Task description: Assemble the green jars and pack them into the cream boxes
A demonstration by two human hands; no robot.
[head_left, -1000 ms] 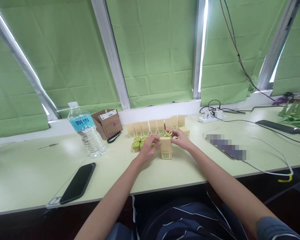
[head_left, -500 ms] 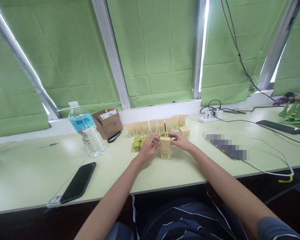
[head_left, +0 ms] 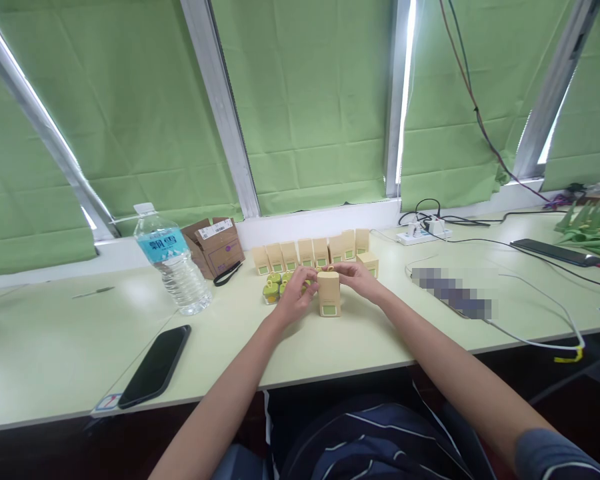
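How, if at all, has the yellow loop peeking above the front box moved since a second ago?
Yes: the yellow loop has shifted left, judged against the row of tan boxes standing behind it.

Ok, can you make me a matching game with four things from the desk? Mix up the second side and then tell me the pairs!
Things
1. bottle
2. front tan box
3. jars
4. power strip

Clues
A. green lids
B. white, with plugs in it
C. upright between the left hand and the right hand
D. blue label around it

Pairs: 1-D, 2-C, 3-A, 4-B
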